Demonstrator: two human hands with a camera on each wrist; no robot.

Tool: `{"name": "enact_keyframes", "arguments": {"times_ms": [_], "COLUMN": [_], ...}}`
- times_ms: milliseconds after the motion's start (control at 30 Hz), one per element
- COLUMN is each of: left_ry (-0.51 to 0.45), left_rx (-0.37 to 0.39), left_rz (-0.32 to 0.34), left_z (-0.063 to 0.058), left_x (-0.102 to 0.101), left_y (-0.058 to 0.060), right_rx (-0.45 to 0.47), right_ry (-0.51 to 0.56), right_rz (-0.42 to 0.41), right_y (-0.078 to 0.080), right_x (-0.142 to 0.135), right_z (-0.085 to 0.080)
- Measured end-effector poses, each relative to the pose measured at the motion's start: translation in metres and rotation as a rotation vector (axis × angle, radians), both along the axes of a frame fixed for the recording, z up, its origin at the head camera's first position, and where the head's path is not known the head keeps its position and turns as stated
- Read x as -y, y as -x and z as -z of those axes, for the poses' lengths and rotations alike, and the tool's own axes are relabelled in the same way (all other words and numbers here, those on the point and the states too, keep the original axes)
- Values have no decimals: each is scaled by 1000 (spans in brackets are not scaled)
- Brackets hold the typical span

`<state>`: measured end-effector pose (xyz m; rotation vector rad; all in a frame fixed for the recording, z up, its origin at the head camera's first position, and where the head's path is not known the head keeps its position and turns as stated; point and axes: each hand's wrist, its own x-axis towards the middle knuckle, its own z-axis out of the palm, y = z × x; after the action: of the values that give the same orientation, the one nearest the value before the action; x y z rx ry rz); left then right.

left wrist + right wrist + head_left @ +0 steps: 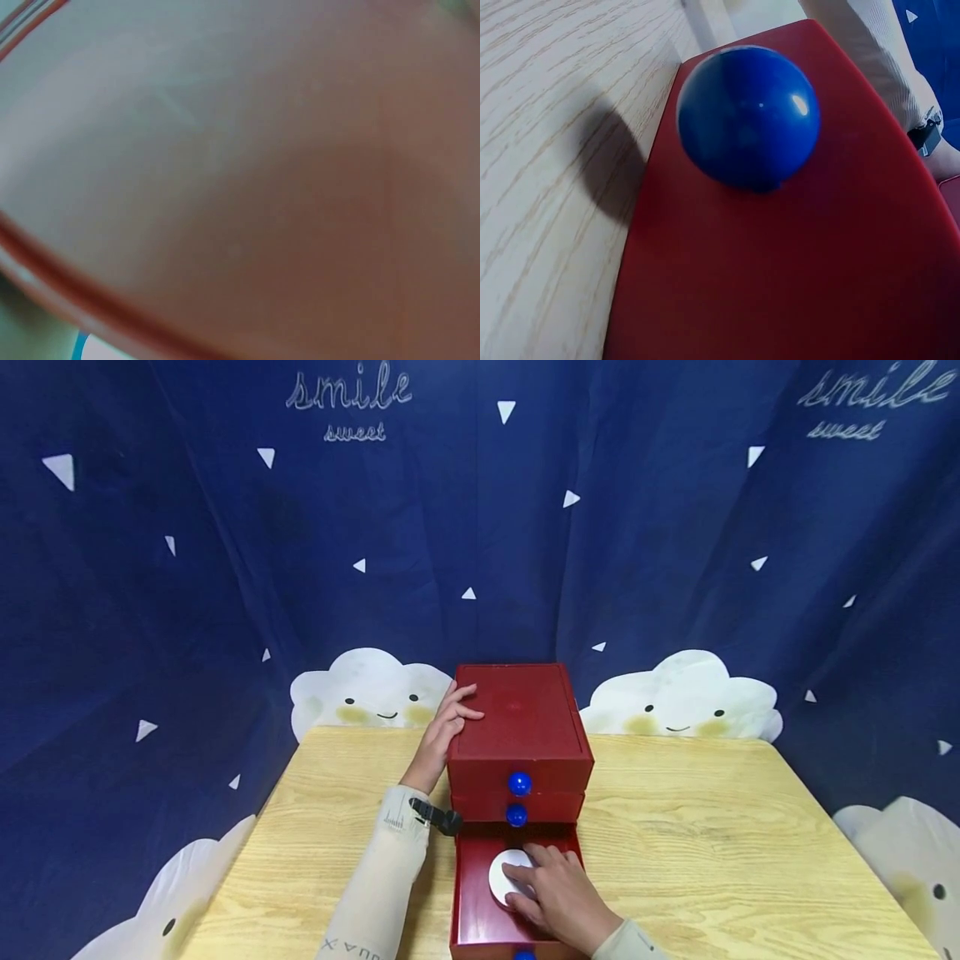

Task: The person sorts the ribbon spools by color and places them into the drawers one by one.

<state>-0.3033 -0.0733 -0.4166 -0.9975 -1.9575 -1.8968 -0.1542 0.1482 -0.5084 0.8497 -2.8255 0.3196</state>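
A small red drawer cabinet (517,710) has its lowest drawer (474,918) pulled out towards me. Inside that drawer lies a white round disc (501,883). My right hand (566,897) holds the disc, thumb at its near edge, one finger across its top and another by its far edge. My left hand (442,735) rests on the cabinet's upper left edge, fingers spread over the top. In the right wrist view, the drawer's blue ball knob (748,116) stands out from its red front (780,277); neither the right hand nor the disc shows there.
Two upper drawers with blue knobs (519,783) are closed. The cabinet stands on a light wooden table (712,827). A blue curtain (480,527) with white clouds hangs behind. The cabinet's side (240,187) fills most of the left wrist view, blurred.
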Motion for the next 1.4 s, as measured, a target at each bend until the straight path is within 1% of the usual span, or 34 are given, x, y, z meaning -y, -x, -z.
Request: {"name": "enact_keyframes", "arguments": {"times_ms": [100,167,367,500,600,733,800,933,1033,1100,1200,1300,1400], "left_ry": [15,30,31,28,27,19,19,28,26,22,18,24,23], "left_rx": [6,10,16,16,9,3,5,15,19,21,23,26,28], "left_rz": [8,2,2,7,11,15,17,12,11,11,13,12,6], "left_z": [-9,-12,-11,-10,-10,-11,-11,-12,-12,-13,-13,-13,-13], "left_x": [0,-1,-1,-2,-2,-2,-2,-2,-1,-1,-1,-1,0], "left_y": [-9,-11,-12,-11,-10,-9,-10,-11,-11,-10,-10,-10,-10], "right_rx": [-16,-35,-140,-204,-188,-117,-94,8,58,48,-1,-45,-57], "right_ry": [16,24,76,130,154,173,189,200,198,204,252,301,335], "right_rz": [-3,-8,-23,-31,-25,-10,-16,-14,-13,-26,-50,-64,-61], "right_y": [-1,-1,-3,-7,-11,-20,-25,-37,-44,-48,-54,-60,-65], "right_x": [0,0,-1,-3,-5,-6,-6,-5,-3,-2,-2,-3,-5], "right_z": [1,2,0,-6,-14,-23,-27,-37,-44,-48,-49,-47,-44]}}
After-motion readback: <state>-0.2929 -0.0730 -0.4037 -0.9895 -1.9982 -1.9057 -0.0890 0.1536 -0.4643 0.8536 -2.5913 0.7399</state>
